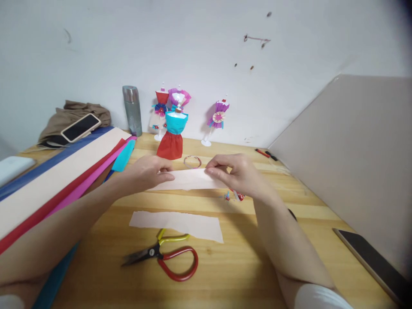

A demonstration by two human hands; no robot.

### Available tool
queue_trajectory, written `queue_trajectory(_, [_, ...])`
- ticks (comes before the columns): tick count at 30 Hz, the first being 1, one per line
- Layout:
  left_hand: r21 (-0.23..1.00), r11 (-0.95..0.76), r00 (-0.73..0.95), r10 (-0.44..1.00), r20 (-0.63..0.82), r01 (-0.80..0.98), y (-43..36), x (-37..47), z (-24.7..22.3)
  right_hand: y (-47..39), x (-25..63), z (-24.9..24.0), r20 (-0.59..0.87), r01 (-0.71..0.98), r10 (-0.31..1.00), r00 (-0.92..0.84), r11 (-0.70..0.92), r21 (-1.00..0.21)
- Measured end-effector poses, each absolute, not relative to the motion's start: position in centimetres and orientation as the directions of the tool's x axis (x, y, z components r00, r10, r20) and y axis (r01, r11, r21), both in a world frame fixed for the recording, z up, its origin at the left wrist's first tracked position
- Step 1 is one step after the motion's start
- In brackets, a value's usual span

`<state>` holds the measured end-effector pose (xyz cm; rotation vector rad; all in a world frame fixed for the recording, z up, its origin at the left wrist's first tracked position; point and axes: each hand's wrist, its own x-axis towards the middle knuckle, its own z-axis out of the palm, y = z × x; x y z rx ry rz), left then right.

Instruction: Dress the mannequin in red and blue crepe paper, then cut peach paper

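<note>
A pale pink strip of paper (193, 180) is stretched level above the wooden table. Its left end is pinched by my left hand (148, 172), and my right hand (236, 171) pinches its upper edge toward the right end. Nearer to me lies a second pale strip with a ragged edge (180, 222), flat on the table. Scissors (175, 259) with one red and one yellow handle lie just below it, their blades pointing left. Beyond the held strip stands a small dress form (175, 133) in a turquoise top and red skirt. A ring of tape (192, 162) lies behind the strip.
Coloured paper sheets (64, 171) are layered at the left, near a phone (81, 128), brown cloth (69, 116) and a bottle (132, 111). More dressed forms (219, 118) stand by the wall. A large dark-screened device (370, 262) lies at the right.
</note>
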<state>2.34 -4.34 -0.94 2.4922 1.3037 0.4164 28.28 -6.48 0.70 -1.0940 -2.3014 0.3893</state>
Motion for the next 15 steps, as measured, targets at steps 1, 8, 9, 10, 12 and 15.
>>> queue_trajectory(1, [0.403,-0.529,0.532,0.839,0.114,0.747,-4.3,2.3,-0.9,-6.4,28.3,0.7,0.357,0.619,0.784,-0.507,0.620,-0.482])
queue_trajectory(8, [0.405,-0.523,0.522,0.844,0.122,0.750,-4.5,2.3,-0.3,-6.2,28.3,0.2,0.318,0.620,0.824,-0.469,0.564,-0.545])
queue_trajectory(9, [0.400,-0.523,0.522,0.844,0.123,0.752,-4.5,2.4,-0.3,-6.3,28.1,0.1,0.307,0.626,0.826,-0.472,0.559,-0.543])
queue_trajectory(10, [0.394,-0.525,0.523,0.844,0.123,0.754,-4.6,2.4,-0.3,-6.3,27.9,0.0,0.297,0.635,0.827,-0.477,0.558,-0.534])
queue_trajectory(12, [0.367,-0.537,0.534,0.837,0.121,0.759,-4.7,2.5,-0.5,-6.3,27.4,-0.3,0.291,0.653,0.821,-0.491,0.568,-0.501])
queue_trajectory(15, [0.308,-0.558,0.547,0.827,0.128,0.771,-4.9,2.6,-0.6,-6.3,26.9,-0.7,0.315,0.657,0.802,-0.508,0.597,-0.460])
